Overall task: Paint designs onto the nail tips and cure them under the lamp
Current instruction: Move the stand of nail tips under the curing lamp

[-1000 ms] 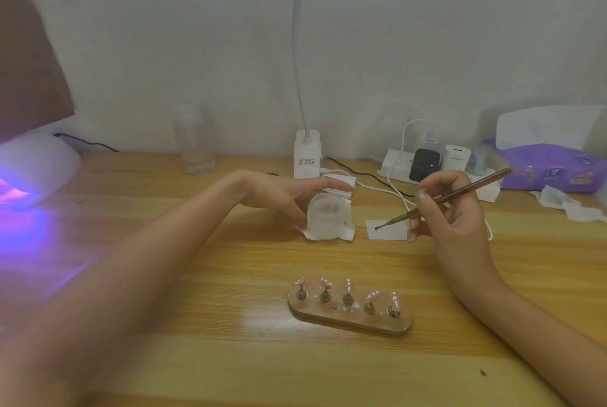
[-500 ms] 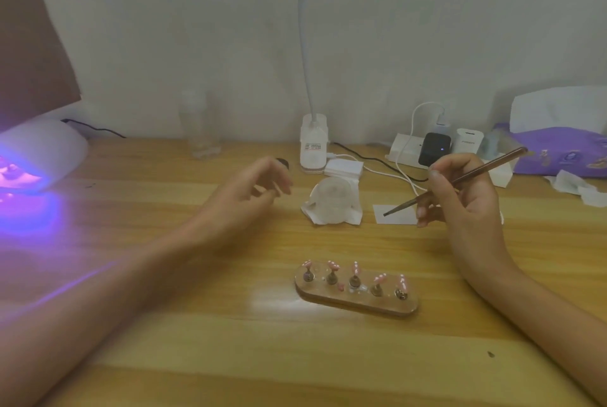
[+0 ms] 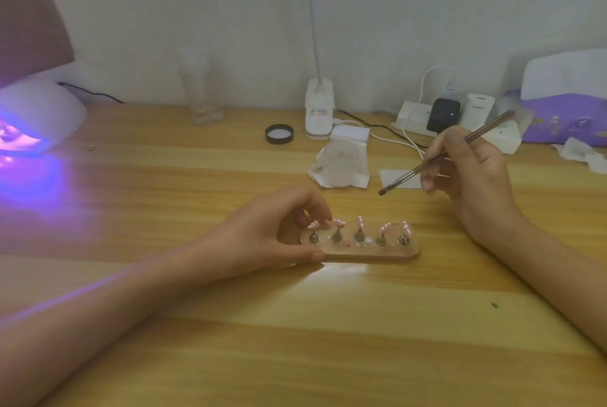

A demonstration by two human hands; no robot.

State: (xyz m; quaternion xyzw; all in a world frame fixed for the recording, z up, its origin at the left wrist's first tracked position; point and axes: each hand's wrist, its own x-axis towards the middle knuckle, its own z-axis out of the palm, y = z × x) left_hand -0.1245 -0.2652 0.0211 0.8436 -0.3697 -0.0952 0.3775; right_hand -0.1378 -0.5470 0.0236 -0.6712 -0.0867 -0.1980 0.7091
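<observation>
Now off the clear jar [image 3: 341, 162] at the back of the table [image 3: 328, 324] and down on the wooden stand [image 3: 371, 251], near the middle of the table: left hand [image 3: 262, 237] gripping its left end, thumb along the front edge, fingers curled behind the first peg. Unchanged on the other side, with the right hand [image 3: 473, 176] pinching the brush [image 3: 443, 154] pen-fashion, bristles angled down and left, raised clear of the table and well apart from the tips. Probably bracing the stand for another stroke, or readying it for the lamp; cannot tell which.

Counted: five pink nail tips [image 3: 359, 221] on five metal pegs [image 3: 359, 236], one stand, one brush, one jar on white tissue, one black lid [image 3: 279, 134] lying open-side up beside the jar, and one curing lamp [image 3: 42, 111] glowing violet at the far left.
</observation>
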